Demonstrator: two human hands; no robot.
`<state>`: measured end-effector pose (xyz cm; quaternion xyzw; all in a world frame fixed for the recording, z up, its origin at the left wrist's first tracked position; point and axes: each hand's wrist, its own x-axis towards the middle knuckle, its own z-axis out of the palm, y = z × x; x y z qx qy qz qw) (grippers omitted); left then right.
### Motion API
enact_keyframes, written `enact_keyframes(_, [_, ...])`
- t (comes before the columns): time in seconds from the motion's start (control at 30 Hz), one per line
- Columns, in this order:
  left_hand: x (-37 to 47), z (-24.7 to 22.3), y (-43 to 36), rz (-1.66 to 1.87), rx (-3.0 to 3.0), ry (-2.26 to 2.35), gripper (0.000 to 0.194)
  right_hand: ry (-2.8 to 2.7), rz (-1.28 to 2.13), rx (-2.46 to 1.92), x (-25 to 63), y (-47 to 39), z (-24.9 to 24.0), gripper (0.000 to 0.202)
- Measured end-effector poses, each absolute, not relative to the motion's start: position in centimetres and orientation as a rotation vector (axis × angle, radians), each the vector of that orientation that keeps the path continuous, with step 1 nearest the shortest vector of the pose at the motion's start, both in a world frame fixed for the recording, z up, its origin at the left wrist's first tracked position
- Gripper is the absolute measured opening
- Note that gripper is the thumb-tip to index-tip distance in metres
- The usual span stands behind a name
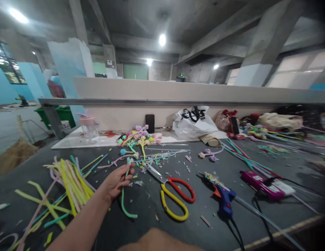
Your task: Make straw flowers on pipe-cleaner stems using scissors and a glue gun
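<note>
My left hand (pixel 123 179) is closed, pinching a green chenille stem (pixel 123 200) whose lower end curls toward the table; small pale tufts show at its top, by my fingertips. Only a blurred part of my right hand (pixel 161 241) shows at the bottom edge, its fingers out of sight. Between and beyond the hands lie scissors (pixel 167 181) with one red and one yellow handle, blades pointing away. Past my left fingertips is a pile of fuzzy chenille flowers (pixel 141 136). A bundle of yellow chenille stems (pixel 73 181) lies left of my left forearm.
A blue glue gun (pixel 226 202) with a clear stick and cord lies at right, beside a purple-and-white device (pixel 265 184). A lidded jar (pixel 89 130), black phone (pixel 150 123) and white bag (pixel 195 122) stand along the back panel. Fuzzy scraps dot the dark table (pixel 204 240).
</note>
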<state>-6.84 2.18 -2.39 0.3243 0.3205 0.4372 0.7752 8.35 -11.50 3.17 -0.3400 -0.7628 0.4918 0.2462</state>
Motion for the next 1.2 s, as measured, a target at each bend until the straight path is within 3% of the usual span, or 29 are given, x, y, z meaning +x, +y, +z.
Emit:
enact_keyframes(0.1, [-7.1,-2.6,2.5,0.956,0.700,0.699,0.014,-1.945,1.361,-0.951,11.9,-13.0,2.4,0.036])
enact_keyframes(0.23, [-7.0,-2.7,2.5,0.925,0.710,0.696,0.014,-1.358,1.332,-1.127,13.8,-13.5,-1.1,0.051])
enact_keyframes(0.43, [-6.6,-2.5,1.8,0.782,0.704,0.607,0.016,-1.263,1.096,-1.237,14.7,-13.1,-5.5,0.051])
enact_keyframes(0.97, [-6.9,0.3,-0.2,0.652,0.983,0.477,0.020,-1.269,0.981,-1.196,14.5,-12.7,-7.6,0.051])
enact_keyframes(1.07, [-6.7,3.1,-0.7,0.555,1.119,0.581,0.019,-1.257,0.996,-1.179,14.4,-12.7,-7.4,0.051])
enact_keyframes(1.2, [-5.7,5.6,-0.9,0.270,1.908,1.134,0.026,-1.246,1.035,-1.210,14.6,-12.8,-6.8,0.051])
